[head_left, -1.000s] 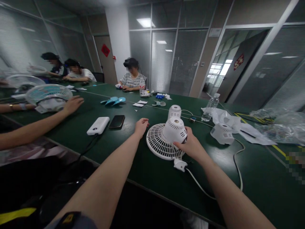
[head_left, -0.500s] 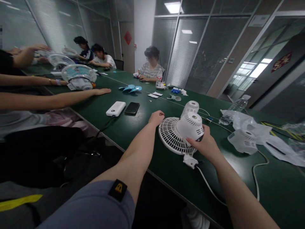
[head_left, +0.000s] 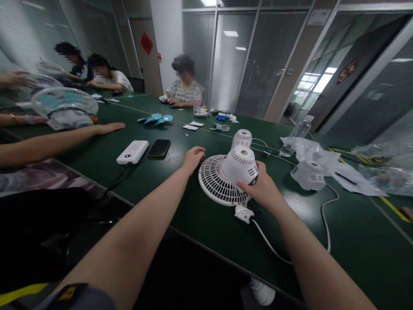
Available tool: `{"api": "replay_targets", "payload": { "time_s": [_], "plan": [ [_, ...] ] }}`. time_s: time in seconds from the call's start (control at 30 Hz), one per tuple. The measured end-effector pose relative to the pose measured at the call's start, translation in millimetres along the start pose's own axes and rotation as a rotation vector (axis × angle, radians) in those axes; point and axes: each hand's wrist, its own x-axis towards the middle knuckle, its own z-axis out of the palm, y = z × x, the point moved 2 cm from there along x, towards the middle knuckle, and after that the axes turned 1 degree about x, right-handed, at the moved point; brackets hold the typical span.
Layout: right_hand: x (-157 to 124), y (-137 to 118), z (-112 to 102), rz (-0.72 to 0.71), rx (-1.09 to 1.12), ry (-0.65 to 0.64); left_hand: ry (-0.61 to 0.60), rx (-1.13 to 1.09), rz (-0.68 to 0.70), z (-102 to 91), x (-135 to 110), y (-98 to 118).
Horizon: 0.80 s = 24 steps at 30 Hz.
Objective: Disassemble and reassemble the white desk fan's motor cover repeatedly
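Observation:
My right hand (head_left: 263, 185) is closed on the white plastic motor housing (head_left: 240, 165) of a fan, thumb on the near side. The housing sits on a round white fan grille (head_left: 213, 178) that lies on the table. Behind it stands a second white vented housing (head_left: 242, 137). At the grille's left edge is my left hand (head_left: 194, 158), fingers loosely bent and apart, holding nothing; whether it touches the rim I cannot tell. A small white switch box (head_left: 244, 214) with a white cord lies just in front of the grille.
Left on the green table (head_left: 180, 206) lie a white power bank (head_left: 133, 152) and a black phone (head_left: 159, 148). Beyond are blue fan blades (head_left: 155, 120). To the right are a bottle (head_left: 297, 134), plastic bags and another housing (head_left: 309, 175). Co-workers sit left and opposite; one's hand (head_left: 111, 128) rests flat.
The camera view has turned to the right, so the table's things appear farther left. My left hand has lifted slightly and its fingers have spread; my right hand stays on the housing.

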Motion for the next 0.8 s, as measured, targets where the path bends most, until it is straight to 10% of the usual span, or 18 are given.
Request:
{"api": "replay_targets", "payload": {
  "time_s": [0.33,0.47,0.8],
  "plan": [
    [-0.1,1.5,-1.6,0.023,0.036,-0.019,0.039,0.039,0.268,-1.1,-24.4,37.5],
    [1.0,-0.1,-1.4,0.026,0.053,-0.024,-0.187,0.170,0.572,11.7,-46.4,65.2],
    [1.0,1.4,-5.7,0.049,0.128,-0.128,-0.590,0.249,0.470,14.7,-58.5,77.8]
  ]
}}
